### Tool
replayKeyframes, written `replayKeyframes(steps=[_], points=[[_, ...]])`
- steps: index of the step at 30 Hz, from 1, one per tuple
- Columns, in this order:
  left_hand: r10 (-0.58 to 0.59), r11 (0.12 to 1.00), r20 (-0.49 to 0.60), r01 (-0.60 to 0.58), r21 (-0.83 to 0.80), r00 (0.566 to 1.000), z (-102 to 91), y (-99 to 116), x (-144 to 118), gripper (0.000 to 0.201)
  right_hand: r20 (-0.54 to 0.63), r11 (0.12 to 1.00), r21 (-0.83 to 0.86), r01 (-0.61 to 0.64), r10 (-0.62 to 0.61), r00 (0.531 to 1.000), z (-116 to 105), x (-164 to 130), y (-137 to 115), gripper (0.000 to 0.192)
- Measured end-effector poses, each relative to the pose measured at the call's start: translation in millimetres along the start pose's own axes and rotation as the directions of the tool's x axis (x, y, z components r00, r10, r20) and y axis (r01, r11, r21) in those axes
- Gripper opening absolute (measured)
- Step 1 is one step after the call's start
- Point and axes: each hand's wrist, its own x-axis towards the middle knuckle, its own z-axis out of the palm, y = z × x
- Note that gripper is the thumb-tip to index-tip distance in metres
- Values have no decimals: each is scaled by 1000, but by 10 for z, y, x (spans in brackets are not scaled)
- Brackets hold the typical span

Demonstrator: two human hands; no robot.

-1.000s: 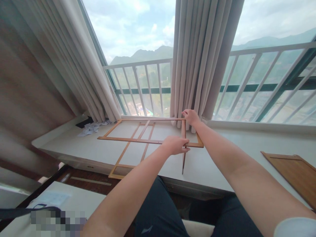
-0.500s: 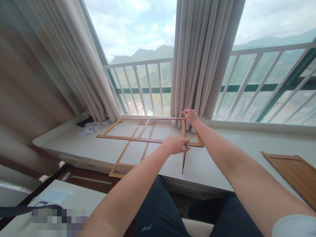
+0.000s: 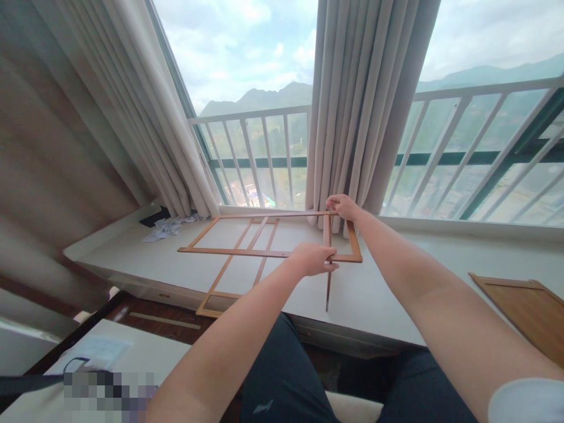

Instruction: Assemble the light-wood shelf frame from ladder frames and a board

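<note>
A long wooden frame with crossbars is held level above the white window ledge. My left hand is closed round its near rail, where a crossbar meets it. From under that joint a thin wooden leg points down toward me. My right hand pinches at the far end of the same crossbar, by the far rail; whatever small thing sits between its fingertips is too small to make out. Beneath the held frame, a second wooden frame lies crosswise on the ledge.
At the right a brown wooden panel lies on the ledge. Crumpled papers are at the far left by the curtain. Another curtain hangs just behind my right hand. A white table stands at lower left.
The held frame's left end has dipped slightly toward the ledge. Both hands keep nearly the same places, and the view has shifted a little.
</note>
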Motion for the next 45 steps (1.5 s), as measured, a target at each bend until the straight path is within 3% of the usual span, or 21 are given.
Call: replayKeyframes(steps=[7,16,23,29,32,37,45], points=[[3,1000,2,-3,-2,1000,3,22,1,41,29,1000,-10,-4,4,1000,-22,10,-5,30],[10,1000,1,-10,10,1000,-39,134,34,38,-172,973,-233,4,-45,984,-34,-61,46,39],[14,1000,10,-14,7,1000,-53,235,85,39,-322,882,-442,-165,15,947,17,-106,-10,39],[-5,1000,8,5,-4,1000,-69,286,93,37,-446,851,-382,-361,172,878,89,-108,-61,34],[4,1000,19,-4,-3,1000,-80,267,76,39,-403,879,-353,-320,166,900,87,-85,-47,33],[9,1000,32,-10,4,999,-87,223,58,41,-203,933,-318,-166,104,974,-36,-59,-15,31],[23,1000,31,-22,-5,999,-64,209,72,42,-47,976,-214,-31,21,999,-185,-110,34,26]])
